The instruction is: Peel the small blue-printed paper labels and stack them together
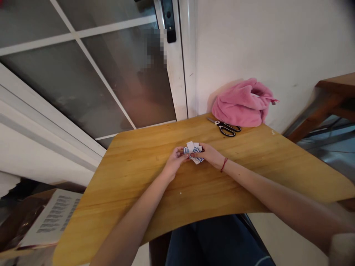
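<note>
Between my two hands, just above the wooden table, is a small bundle of white paper pieces with blue printing, fanned out unevenly. My left hand pinches its left side, thumb toward me. On the right side, my right hand grips it with the thumb laid across the front. A red string bracelet circles my right wrist. What the print says is too small to read, and the fingers behind the paper are partly hidden.
Black-handled scissors lie near the far edge of the wooden table. Behind them a pink plush cloth item rests against the wall. A glazed door stands beyond the table at left. A box with a printed sheet is at lower left.
</note>
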`<state>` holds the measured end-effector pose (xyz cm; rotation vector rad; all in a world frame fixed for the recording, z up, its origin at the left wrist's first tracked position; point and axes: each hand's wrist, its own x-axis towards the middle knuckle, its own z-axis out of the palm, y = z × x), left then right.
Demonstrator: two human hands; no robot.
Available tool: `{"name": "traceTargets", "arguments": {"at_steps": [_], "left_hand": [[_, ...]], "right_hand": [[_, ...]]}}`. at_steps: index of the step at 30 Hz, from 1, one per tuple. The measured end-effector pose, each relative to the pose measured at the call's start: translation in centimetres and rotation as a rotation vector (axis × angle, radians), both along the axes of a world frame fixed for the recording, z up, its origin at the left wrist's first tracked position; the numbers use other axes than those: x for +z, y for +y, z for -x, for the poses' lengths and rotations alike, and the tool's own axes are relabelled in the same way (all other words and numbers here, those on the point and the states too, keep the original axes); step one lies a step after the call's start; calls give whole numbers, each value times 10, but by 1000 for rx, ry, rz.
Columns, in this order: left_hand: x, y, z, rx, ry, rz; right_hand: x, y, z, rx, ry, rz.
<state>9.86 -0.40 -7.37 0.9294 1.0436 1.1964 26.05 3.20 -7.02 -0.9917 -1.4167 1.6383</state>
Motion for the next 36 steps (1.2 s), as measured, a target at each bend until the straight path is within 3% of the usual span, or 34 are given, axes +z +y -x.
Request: {"name": "traceTargets", "arguments": {"at_steps": [6, 21, 25, 30, 33, 36], "left_hand": [[3, 0, -2, 50, -127, 108], [9, -3, -19, 119, -329, 115], [19, 14, -28, 190, -245, 18], [38, 53, -38, 283, -101, -138], [58, 71, -38, 244, 18, -269], [83, 75, -36, 129, 197, -438]], "right_hand": [[-2, -1, 3, 1, 68, 50], [4, -2, 10, -11, 169, 37], [16, 5, 27, -49, 102, -32], [40, 26, 64, -276, -29, -200], [56, 35, 82, -388, -70, -332], [71, 41, 90, -382, -53, -486]]}}
